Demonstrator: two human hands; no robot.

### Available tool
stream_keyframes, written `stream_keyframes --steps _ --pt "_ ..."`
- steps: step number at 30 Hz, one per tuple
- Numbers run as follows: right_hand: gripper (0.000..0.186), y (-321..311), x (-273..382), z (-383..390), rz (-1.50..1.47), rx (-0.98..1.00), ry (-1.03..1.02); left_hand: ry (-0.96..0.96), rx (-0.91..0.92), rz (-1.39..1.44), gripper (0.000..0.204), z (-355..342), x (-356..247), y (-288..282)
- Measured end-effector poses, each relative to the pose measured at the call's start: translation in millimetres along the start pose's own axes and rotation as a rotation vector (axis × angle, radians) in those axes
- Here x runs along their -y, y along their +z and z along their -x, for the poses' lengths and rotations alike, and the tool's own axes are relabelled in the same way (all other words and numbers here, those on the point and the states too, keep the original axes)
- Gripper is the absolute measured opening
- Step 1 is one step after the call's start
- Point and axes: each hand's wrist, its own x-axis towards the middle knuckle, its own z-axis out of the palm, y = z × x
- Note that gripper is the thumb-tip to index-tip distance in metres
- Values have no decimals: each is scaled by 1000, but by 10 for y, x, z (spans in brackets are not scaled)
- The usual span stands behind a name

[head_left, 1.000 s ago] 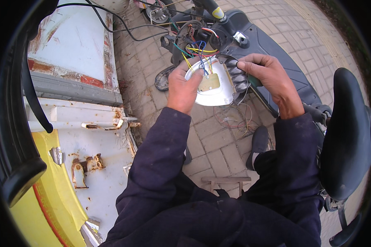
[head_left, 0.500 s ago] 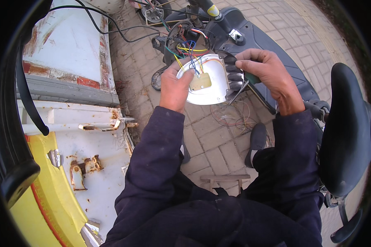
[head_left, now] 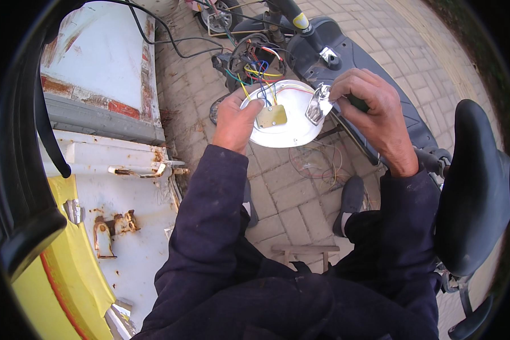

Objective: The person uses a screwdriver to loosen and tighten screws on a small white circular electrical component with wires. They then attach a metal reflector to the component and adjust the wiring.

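Brick paving (head_left: pixel 300 198), scooter (head_left: pixel 357 62), rusty white panel (head_left: pixel 124 187), wires (head_left: pixel 255 65) crowding white housing (head_left: pixel 286 122)

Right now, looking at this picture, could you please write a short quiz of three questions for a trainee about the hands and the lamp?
1. True or false: the left hand grips the rim of the white round lamp.
2. What does the right hand hold? A) a hammer B) a green-handled tool with metal jaws C) a paint brush
3. Fill in: the coloured wires run from the lamp's back up into the open front of the dark ______.

Key
1. True: its thumb lies on the lamp's back, at the left edge.
2. B: the metal jaws meet the lamp's right edge.
3. Scooter, which stands on the brick paving.
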Motion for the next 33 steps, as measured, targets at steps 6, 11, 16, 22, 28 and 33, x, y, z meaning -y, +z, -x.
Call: stream_keyframes --steps 6,11,16,22,28,33 --pt "19 175 112 161 119 -99 -5 -44 1 158 42 -62 30 -115" --pt "21 296 36 271 60 -82 74 -37 -22 140 41 -62 24 -133" --pt "20 334 27 273 -59 -87 173 -64 -23 178 41 -38 -44 -112" --pt "17 301 59 219 -100 -16 92 -31 19 165 43 -30 -40 -87" --pt "14 318 65 260 -363 4 221 -30 2 156 42 -42 -18 -103" --pt "14 338 23 248 -520 -118 411 -13 31 179 41 -28 -12 -59"
